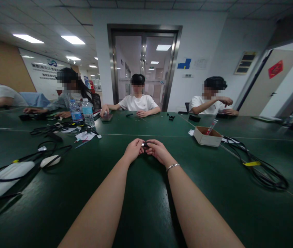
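Note:
Both my forearms reach out over a dark green table [146, 213]. My left hand [134, 149] and my right hand [156, 150] meet at the middle of the table, fingers curled. Between their fingertips they pinch a small dark object [144, 144], too small to name. A silver bracelet [172, 166] circles my right wrist.
A small open cardboard box [208, 136] with a red-tipped item stands to the right, a coil of black cable [260, 168] beyond it. Black cables, a white mouse-like item [50, 160] and white sheets lie left. Two water bottles [84, 113] stand far left. Several people sit across the table.

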The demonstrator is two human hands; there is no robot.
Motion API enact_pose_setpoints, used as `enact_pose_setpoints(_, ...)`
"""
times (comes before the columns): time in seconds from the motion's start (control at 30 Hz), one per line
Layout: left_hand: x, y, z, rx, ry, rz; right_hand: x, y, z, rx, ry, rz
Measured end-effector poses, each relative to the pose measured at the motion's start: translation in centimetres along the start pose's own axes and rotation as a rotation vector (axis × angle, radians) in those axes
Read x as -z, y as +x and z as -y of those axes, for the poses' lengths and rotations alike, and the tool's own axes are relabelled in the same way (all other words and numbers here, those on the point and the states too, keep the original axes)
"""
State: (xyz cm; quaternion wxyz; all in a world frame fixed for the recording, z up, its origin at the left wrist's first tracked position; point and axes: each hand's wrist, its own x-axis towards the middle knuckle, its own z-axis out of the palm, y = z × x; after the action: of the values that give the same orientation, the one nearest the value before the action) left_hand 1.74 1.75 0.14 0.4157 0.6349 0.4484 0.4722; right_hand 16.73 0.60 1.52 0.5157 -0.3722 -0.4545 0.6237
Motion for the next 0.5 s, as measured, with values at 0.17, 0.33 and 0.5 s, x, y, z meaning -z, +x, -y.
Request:
enact_pose_setpoints(0.17,0.1,0.3,0.3,0.030,0.011,-0.043,0.0,0.3,-0.4,0.049,-0.075,0.050)
enact_pose_setpoints(0.33,0.4,0.3,0.4,0.069,0.021,-0.146,-1.1,0.4,-1.3,0.250,-0.618,-0.050)
enact_pose_setpoints(0.5,0.4,-0.8,-0.2,-0.024,0.281,-0.128,-2.1,-0.6,-1.7,0.385,-1.138,-0.142)
